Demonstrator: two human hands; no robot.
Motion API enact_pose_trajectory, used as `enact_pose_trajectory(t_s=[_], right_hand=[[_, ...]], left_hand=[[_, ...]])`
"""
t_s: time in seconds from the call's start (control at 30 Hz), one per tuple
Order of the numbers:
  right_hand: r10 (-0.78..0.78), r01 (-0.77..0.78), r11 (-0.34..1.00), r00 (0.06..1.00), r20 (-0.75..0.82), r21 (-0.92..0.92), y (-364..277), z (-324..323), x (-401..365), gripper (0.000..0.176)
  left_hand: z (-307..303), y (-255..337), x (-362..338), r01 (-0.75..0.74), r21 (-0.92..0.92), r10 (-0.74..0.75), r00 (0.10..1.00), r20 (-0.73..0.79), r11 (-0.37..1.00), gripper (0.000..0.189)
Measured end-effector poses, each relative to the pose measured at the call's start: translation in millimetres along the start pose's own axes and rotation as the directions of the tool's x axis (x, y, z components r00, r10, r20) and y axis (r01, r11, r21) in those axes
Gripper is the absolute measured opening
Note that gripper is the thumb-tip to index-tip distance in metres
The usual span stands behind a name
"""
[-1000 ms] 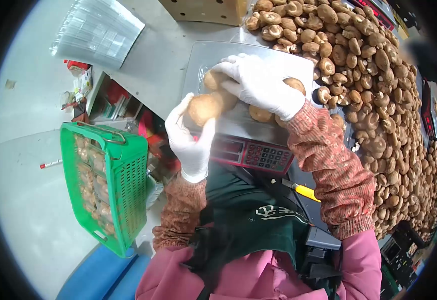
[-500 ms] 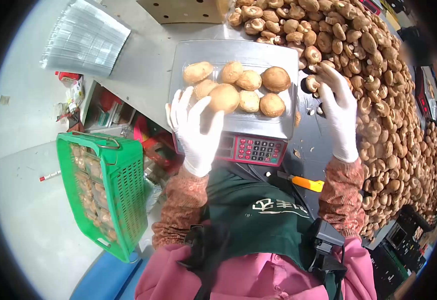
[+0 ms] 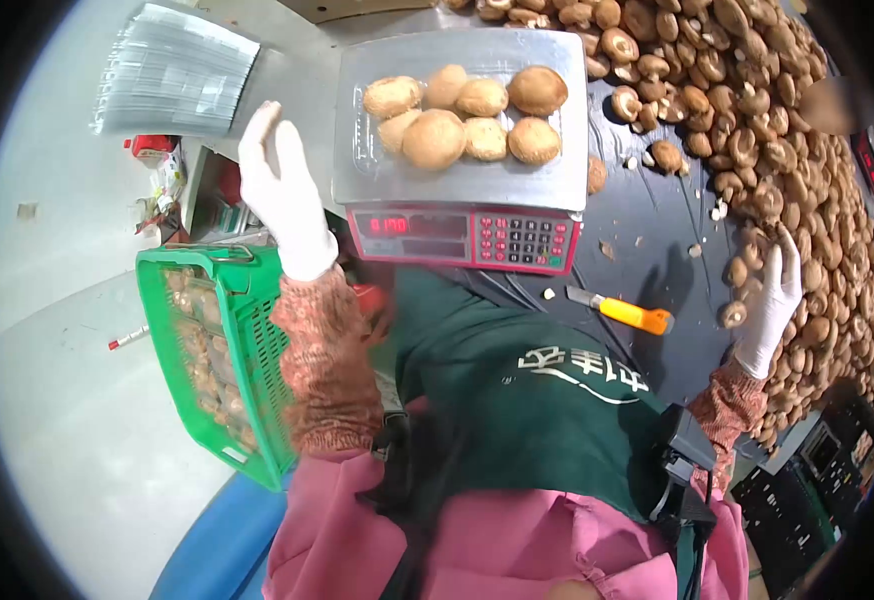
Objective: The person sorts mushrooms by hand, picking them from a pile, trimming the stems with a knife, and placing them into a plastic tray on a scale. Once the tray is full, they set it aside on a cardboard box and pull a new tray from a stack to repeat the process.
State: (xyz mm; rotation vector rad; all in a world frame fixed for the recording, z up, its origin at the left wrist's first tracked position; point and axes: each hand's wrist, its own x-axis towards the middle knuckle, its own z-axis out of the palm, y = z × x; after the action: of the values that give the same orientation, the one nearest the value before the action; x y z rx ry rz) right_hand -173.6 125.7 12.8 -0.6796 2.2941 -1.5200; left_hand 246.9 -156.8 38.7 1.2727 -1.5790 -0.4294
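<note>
The left hand (image 3: 282, 195), in a white glove, is raised with the fingers straight and a little apart. It is open, holds nothing and touches nothing. Just to its right, close but apart, stands a weighing scale (image 3: 462, 235) with a lit red display and a keypad on its front. On the scale's steel pan (image 3: 557, 178) lies a clear tray (image 3: 357, 145) filled with a handful of large brown mushrooms (image 3: 457, 115), packed side by side.

The right hand (image 3: 772, 300), also gloved, is out at the far side, well apart from the scale. Its fingers are spread and laid flat on the edge of a big mushroom pile (image 3: 757, 130) that covers that side of the dark tabletop (image 3: 657, 230). The hand is open and rests on the caps without closing round any of them; one small mushroom lies just beside its thumb.

Between the two hands, nearer the right one, a yellow-handled knife (image 3: 622, 310) lies on the tabletop, below the scale's front. Below the left hand's wrist hangs a green basket (image 3: 257, 340) with packed trays inside. Beyond the left hand sits a stack of clear trays (image 3: 172, 70).
</note>
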Motion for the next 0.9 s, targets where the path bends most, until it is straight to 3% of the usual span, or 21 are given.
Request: enact_pose_trajectory(t_s=[0.07, 0.17, 0.2, 0.27, 0.3, 0.37, 0.4, 0.43, 0.47, 0.5, 0.53, 0.6, 0.63, 0.67, 0.7, 0.77, 0.8, 0.83, 0.9], right_hand=[[-0.047, 0.045, 0.996, 0.998, -0.034, -0.081, 7.8, -12.2, -4.4, 0.032], [-0.068, 0.061, 0.991, 0.996, -0.054, -0.115, 10.4, -25.9, -14.1, 0.031], [-0.1, 0.091, 0.989, 0.992, -0.073, -0.118, 13.9, -30.8, -15.0, 0.031], [-0.044, 0.029, 0.986, 0.995, -0.089, -0.163, 4.6, -40.0, -23.8, 0.03], [-0.035, 0.013, 0.982, 0.993, -0.11, -0.191, 2.9, -44.3, -26.8, 0.03], [-0.121, 0.076, 0.966, 0.978, -0.169, -0.247, 18.3, -79.4, -27.0, 0.028], [-0.156, 0.088, 0.952, 0.964, -0.216, -0.295, 20.9, -101.1, -28.8, 0.028], [-0.165, 0.088, 0.962, 0.943, -0.29, -0.259, 27.5, -122.6, -30.5, 0.027], [-0.218, 0.084, 0.922, 0.92, -0.327, -0.377, 33.3, -148.8, -33.3, 0.027], [-0.201, 0.061, 0.939, 0.896, -0.397, -0.339, 39.0, -169.1, -38.9, 0.026], [-0.181, 0.053, 0.958, 0.875, -0.448, -0.283, 39.7, -176.5, -45.3, 0.026], [-0.173, -0.045, 0.908, 0.864, -0.472, -0.416, 35.9, -187.7, -62.2, 0.026], [-0.16, -0.015, 0.938, 0.867, -0.472, -0.346, 50.0, -184.3, -67.1, 0.025], [-0.022, -0.105, 0.961, 0.894, -0.448, -0.256, 58.9, -176.9, -76.6, 0.022], [-0.114, -0.061, 0.92, 0.903, -0.413, -0.387, 81.2, -169.9, -82.2, 0.021], [0.034, -0.142, 0.939, 0.944, -0.328, -0.314, 91.5, -134.4, -91.0, 0.021], [0.194, -0.281, 0.925, 0.928, -0.317, -0.256, 94.0, -113.9, -91.5, 0.024], [0.059, -0.194, 0.891, 0.946, -0.32, -0.41, 117.0, -96.4, -91.6, 0.035], [-0.061, -0.109, 0.767, 0.968, -0.242, -0.633, 124.2, -70.7, -84.7, 0.048]], left_hand=[[5.2, -0.9, 9.0, -0.01, -0.067, 0.012, 0.999, 0.031, 0.998, 0.028], [25.9, 10.9, 5.5, -0.21, 0.082, 0.19, 0.96, 0.208, 0.974, 0.032], [34.3, 4.4, 2.9, -0.309, 0.109, 0.266, 0.917, 0.296, 0.945, 0.047], [48.8, 0.8, 1.7, -0.627, 0.246, 0.446, 0.729, 0.519, 0.739, 0.065], [54.4, 2.8, 2.3, -0.667, 0.276, 0.414, 0.68, 0.605, 0.692, 0.077], [64.5, 1.2, 0.2, -0.733, 0.294, 0.407, 0.613, 0.678, 0.614, 0.078], [71.5, 10.7, -0.5, -0.715, 0.245, 0.399, 0.603, 0.691, 0.655, 0.07], [77.9, 19.9, -1.5, -0.607, 0.131, 0.345, 0.602, 0.72, 0.784, 0.062], [85.2, 13.1, -6.7, -0.564, 0.074, 0.378, 0.64, 0.669, 0.823, 0.059], [92.5, 14.6, -15.0, -0.447, -0.021, 0.358, 0.685, 0.634, 0.894, 0.056], [86.4, -5.6, -13.1, -0.619, 0.113, 0.448, 0.671, 0.591, 0.777, 0.055], [86.8, -6.0, -13.7, -0.638, 0.148, 0.442, 0.663, 0.604, 0.755, 0.056], [85.0, -11.6, -12.0, -0.646, 0.165, 0.439, 0.662, 0.607, 0.745, 0.057], [84.4, -18.2, -10.2, -0.654, 0.184, 0.437, 0.662, 0.608, 0.734, 0.058], [85.0, -22.0, -10.8, -0.661, 0.202, 0.436, 0.663, 0.608, 0.723, 0.059], [85.2, -22.2, -13.6, -0.649, 0.22, 0.42, 0.677, 0.605, 0.728, 0.06], [84.0, -23.6, -14.1, -0.645, 0.231, 0.413, 0.683, 0.602, 0.729, 0.061], [82.5, -36.5, -8.8, -0.664, 0.22, 0.414, 0.655, 0.632, 0.715, 0.065], [79.5, -29.5, -12.6, -0.612, 0.215, 0.397, 0.701, 0.592, 0.761, 0.067]])
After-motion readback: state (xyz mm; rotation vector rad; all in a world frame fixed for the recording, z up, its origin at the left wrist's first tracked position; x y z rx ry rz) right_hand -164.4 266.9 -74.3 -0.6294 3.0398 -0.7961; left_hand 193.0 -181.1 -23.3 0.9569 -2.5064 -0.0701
